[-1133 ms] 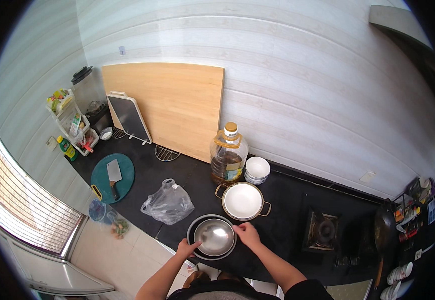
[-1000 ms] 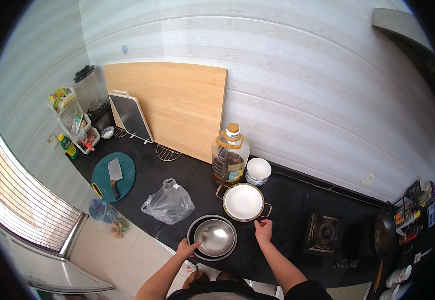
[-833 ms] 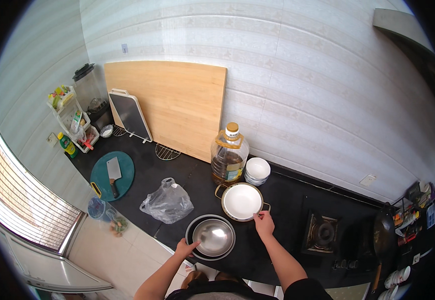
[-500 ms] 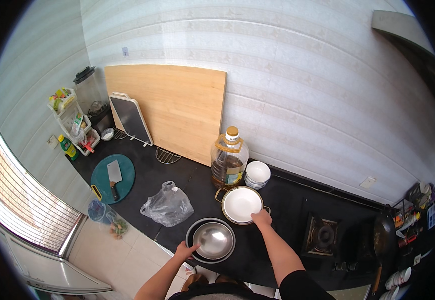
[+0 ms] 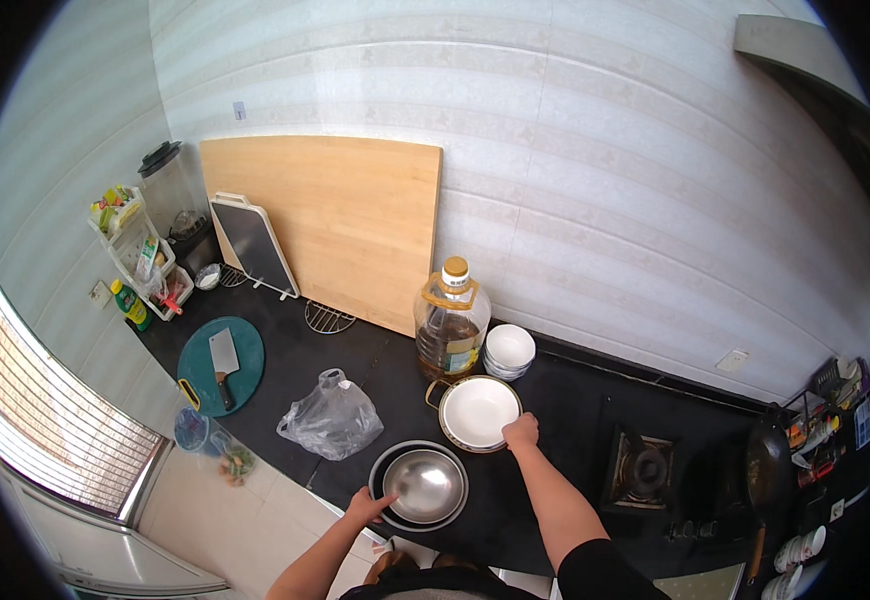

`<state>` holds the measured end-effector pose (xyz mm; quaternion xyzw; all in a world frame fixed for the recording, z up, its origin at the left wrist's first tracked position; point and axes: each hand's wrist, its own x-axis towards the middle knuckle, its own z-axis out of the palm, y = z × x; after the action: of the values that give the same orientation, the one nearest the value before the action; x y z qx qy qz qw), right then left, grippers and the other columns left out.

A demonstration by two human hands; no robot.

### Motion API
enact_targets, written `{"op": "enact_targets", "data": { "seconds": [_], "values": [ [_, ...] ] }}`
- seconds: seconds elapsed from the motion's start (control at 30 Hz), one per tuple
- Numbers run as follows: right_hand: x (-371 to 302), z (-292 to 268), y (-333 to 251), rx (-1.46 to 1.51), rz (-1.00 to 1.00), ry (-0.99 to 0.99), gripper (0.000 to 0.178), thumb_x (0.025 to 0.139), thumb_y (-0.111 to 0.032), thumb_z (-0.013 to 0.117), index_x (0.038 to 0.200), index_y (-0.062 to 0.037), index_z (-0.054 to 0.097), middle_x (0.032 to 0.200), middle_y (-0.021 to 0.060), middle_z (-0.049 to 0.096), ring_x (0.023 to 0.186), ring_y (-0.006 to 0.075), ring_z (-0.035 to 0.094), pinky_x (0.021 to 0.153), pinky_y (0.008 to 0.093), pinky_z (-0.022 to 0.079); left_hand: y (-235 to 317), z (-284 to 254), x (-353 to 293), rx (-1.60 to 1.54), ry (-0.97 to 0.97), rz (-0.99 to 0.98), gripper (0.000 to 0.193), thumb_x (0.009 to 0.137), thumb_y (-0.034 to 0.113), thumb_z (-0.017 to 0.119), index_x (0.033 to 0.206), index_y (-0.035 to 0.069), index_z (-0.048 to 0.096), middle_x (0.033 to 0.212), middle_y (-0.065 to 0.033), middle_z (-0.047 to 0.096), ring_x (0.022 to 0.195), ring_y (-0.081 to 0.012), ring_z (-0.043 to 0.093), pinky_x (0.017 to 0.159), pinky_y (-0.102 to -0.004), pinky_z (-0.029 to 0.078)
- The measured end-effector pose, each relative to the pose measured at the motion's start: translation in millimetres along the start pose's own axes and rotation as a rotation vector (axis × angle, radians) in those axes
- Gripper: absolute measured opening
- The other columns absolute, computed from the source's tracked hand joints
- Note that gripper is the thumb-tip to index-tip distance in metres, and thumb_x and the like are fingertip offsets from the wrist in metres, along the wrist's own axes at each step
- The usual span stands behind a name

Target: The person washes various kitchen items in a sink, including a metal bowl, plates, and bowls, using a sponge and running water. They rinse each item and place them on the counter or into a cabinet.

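My left hand (image 5: 366, 507) is closed on the near left rim of a shiny steel bowl (image 5: 423, 487), its thumb lying over the edge. The bowl sits inside a wider, dark-walled metal basin (image 5: 379, 472) at the counter's front edge. My right hand (image 5: 521, 432) is closed on the right side of a round pot (image 5: 444, 424) with a gold-coloured loop handle on its left. A white bowl (image 5: 480, 412) or white lining fills the pot; I cannot tell which. The pot's right handle is hidden by my fingers.
Behind the pot stand a large oil jug (image 5: 452, 320) and stacked white bowls (image 5: 510, 348). A clear plastic bag (image 5: 332, 415) lies left of the basin. Further left, a cleaver (image 5: 224, 360) rests on a green round board (image 5: 245, 385). A gas burner (image 5: 646, 467) is at the right.
The whole view has shifted slightly. Both hands stay closed on the same vessels; the pot's right handle, partly seen before, is now covered by my right hand.
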<state>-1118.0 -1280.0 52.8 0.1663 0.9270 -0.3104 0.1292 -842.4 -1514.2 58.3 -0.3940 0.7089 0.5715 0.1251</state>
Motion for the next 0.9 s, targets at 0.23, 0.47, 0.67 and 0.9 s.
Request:
{"op": "enact_targets", "data": {
  "seconds": [0.23,0.47,0.67,0.9],
  "values": [
    [23,-8,-10,-0.046,0.195,-0.180,0.028,0.061,-0.008,0.063,0.088,0.0004,0.060,0.091,0.0149,0.061,0.082,0.0265,0.060,0.064,0.0335,0.049,-1,0,2,0.025,0.003,-0.031,0.068,0.060,0.042,0.074,0.100,-0.007,0.049,0.085,-0.0166,0.059,0.066,-0.0221,0.062,0.047,-0.0300,0.053],
    [5,-30,-25,-0.091,0.234,-0.251,0.034,0.065,-0.013,0.058,0.098,-0.0042,0.061,0.105,0.0146,0.058,0.099,0.0287,0.055,0.082,0.0346,0.045,5,-1,-2,0.021,-0.033,-0.048,0.070,0.060,0.044,0.074,0.100,-0.008,0.049,0.087,-0.0168,0.058,0.068,-0.0216,0.062,0.047,-0.0295,0.053],
    [-24,-43,-45,-0.184,0.142,-0.191,0.034,0.068,-0.020,0.061,0.099,-0.0072,0.061,0.105,0.0109,0.059,0.097,0.0249,0.056,0.081,0.0357,0.044,-2,-2,1,0.027,-0.017,-0.039,0.072,0.059,0.046,0.073,0.097,-0.010,0.048,0.086,-0.0189,0.058,0.068,-0.0228,0.062,0.047,-0.0304,0.053],
    [8,-14,-28,-0.270,0.164,-0.008,0.034,0.068,-0.022,0.063,0.099,-0.0075,0.059,0.102,0.0110,0.059,0.098,0.0269,0.055,0.083,0.0372,0.040,-1,-4,4,0.041,-0.038,-0.025,0.075,0.058,0.048,0.073,0.097,-0.012,0.048,0.089,-0.0216,0.057,0.068,-0.0245,0.062,0.047,-0.0312,0.053]
  ]
}}
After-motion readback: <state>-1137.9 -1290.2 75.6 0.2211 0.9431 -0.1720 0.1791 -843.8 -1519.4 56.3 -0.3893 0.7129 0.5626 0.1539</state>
